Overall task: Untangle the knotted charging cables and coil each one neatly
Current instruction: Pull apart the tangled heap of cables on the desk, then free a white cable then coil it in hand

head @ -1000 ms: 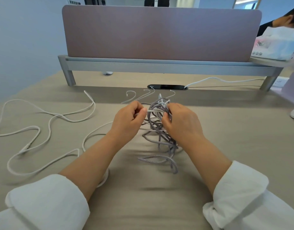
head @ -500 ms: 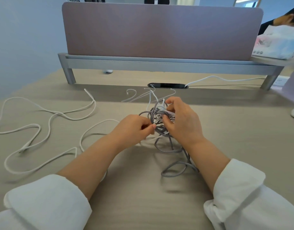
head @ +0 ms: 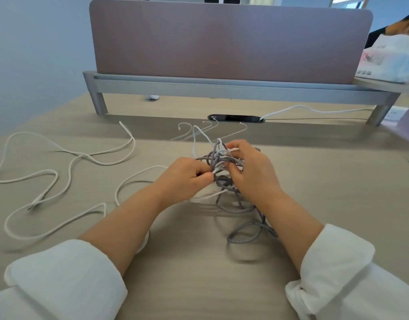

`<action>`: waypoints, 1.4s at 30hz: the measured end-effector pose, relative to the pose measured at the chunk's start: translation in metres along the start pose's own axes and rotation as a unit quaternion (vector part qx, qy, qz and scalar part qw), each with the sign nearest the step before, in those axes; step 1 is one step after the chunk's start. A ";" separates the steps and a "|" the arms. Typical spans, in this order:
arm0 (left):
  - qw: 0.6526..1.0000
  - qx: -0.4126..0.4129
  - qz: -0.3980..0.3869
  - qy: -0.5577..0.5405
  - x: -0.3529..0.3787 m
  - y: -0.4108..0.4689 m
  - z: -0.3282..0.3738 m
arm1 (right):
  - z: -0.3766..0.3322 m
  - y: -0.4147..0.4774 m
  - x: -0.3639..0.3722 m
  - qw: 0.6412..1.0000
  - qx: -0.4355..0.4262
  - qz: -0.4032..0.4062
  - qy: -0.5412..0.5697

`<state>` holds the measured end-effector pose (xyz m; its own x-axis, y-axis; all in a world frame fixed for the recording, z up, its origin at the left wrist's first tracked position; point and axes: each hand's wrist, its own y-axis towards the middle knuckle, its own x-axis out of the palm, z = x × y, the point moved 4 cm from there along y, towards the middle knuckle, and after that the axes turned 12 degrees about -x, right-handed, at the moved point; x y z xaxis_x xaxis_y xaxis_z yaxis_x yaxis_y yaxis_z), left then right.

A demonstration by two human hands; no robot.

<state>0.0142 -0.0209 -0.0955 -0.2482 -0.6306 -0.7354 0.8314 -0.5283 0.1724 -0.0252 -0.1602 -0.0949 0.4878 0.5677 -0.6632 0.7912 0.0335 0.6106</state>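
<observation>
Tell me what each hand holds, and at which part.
The left hand pinches a white cable right beside the knot; the right hand grips the knot on its right side.

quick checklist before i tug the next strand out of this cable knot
1. Left hand pinching a white strand at the knot: ok.
2. Right hand gripping the knot to steady it: ok.
3. Strand's path through the grey loops traced: cannot tell.
4. Grey tail free of the right forearm: cannot tell, it runs beside or under it.
5. White cable on the left coiled: not ok, sprawled in loose loops on the desk.
</observation>
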 end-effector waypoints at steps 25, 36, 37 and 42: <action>0.934 -0.054 0.103 -0.338 -0.040 -0.003 -0.006 | -0.022 0.007 -0.009 1.000 0.001 0.001 0.032; 0.891 -0.151 0.112 -0.413 -0.018 0.000 -0.010 | -0.015 0.000 0.009 0.980 0.109 -0.114 0.118; 0.895 -0.155 0.108 -0.405 -0.014 -0.001 -0.009 | -0.017 -0.002 0.012 0.971 0.129 -0.121 0.159; 0.912 -0.150 0.100 -0.368 -0.010 -0.004 -0.005 | -0.019 -0.003 0.013 0.945 0.166 -0.095 0.266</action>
<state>0.0161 -0.0093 -0.0918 -0.2521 -0.9664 -0.0499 0.9677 -0.2518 -0.0129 -0.0283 -0.1373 -0.0965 0.1401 0.9134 -0.3821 0.9611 -0.0327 0.2742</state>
